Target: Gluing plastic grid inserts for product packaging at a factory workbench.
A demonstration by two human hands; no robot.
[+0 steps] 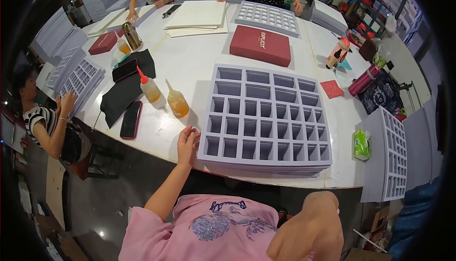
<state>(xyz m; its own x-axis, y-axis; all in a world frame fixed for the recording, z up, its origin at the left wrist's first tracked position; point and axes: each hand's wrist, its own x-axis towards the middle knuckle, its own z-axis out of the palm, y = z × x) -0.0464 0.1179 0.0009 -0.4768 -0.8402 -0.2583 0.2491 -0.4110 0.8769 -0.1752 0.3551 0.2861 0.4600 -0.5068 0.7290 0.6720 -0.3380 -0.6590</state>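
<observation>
A stack of grey-lavender foam trays (244, 162) lies flat on the table in front of me, its top tray divided into many rectangular pockets. Beside its left edge, my left hand (188, 144) rests with fingers loosely bent and apart, nothing visible in it; whether the fingertips touch the trays is unclear. My right hand (308, 227) is raised close to me at the lower right, away from the table, and its fingers are hidden from view. Left of the trays stand a squeeze bottle of amber liquid (178, 105) and a red-capped squeeze bottle (150, 90).
Phones (131, 120) and black cloth (116, 100) lie at left. A red box (260, 46), a white compartment tray (268, 18) and pale sheets (197, 15) are farther back. Co-workers sit across and at left. A green tissue pack (361, 144) and upright tray (395, 154) are at right.
</observation>
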